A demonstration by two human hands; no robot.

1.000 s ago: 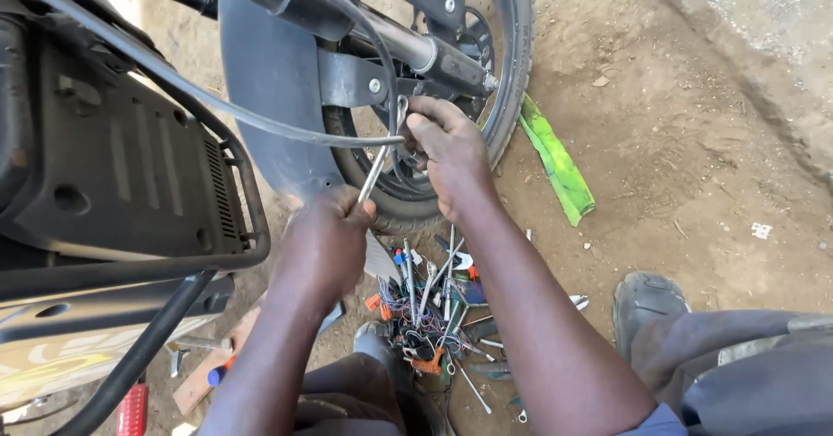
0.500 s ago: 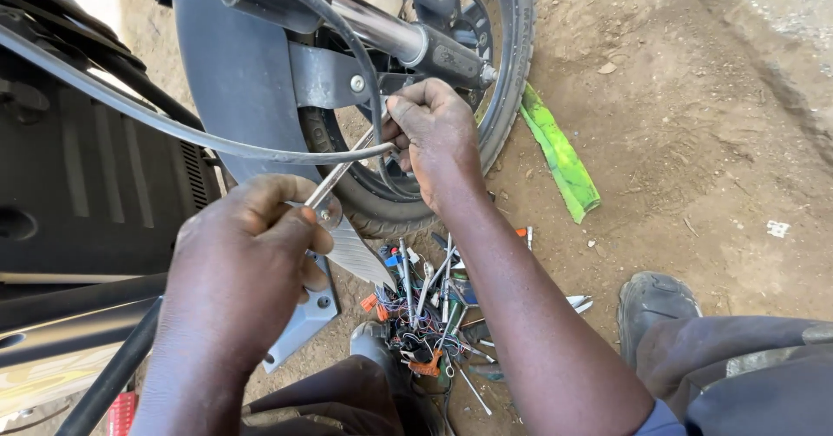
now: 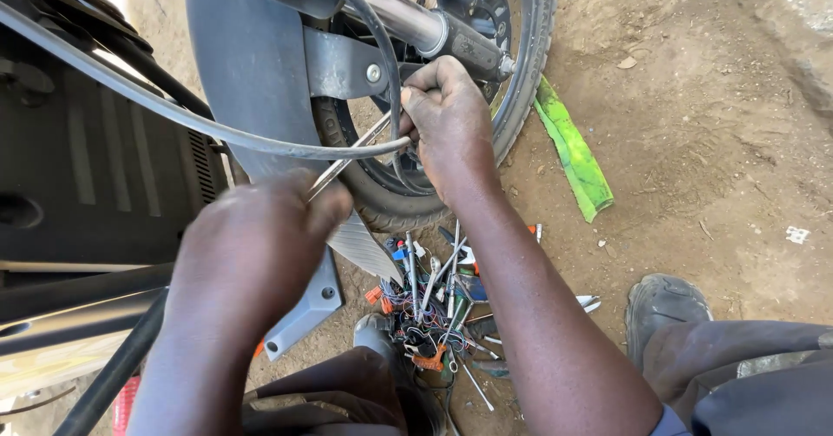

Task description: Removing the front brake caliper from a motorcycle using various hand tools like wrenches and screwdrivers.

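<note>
Closer and larger than half a second ago, the left hand [image 3: 252, 254] has come up toward the camera and blurred, while the right hand [image 3: 447, 119] has shifted a little lower against the wheel [image 3: 521, 80].

Left fingers [image 3: 325, 206] are curled together round the near end of a thin metal rod [image 3: 351, 160], likely a long screwdriver or spanner shaft; motion blur hides exactly how they pinch it. Right fingers [image 3: 416, 98] are bunched and pressed against the far end of the rod, beside the fork leg [image 3: 416, 24] and just under the bolt on the grey mudguard bracket [image 3: 347, 67].

Judging by its look, the rod is stiff, light, smooth steel that could slip in a sweaty grip; holding it at both ends, as now, seems steadiest.

A grey cable [image 3: 217, 132] loops across in front of both hands and touches the rod. Below, on the dirt ground [image 3: 694, 141], lies a heap of small tools and wires [image 3: 429, 306]. A green strip [image 3: 573, 150] lies beside the tyre, and a shoe [image 3: 664, 301] rests at the right.
</note>
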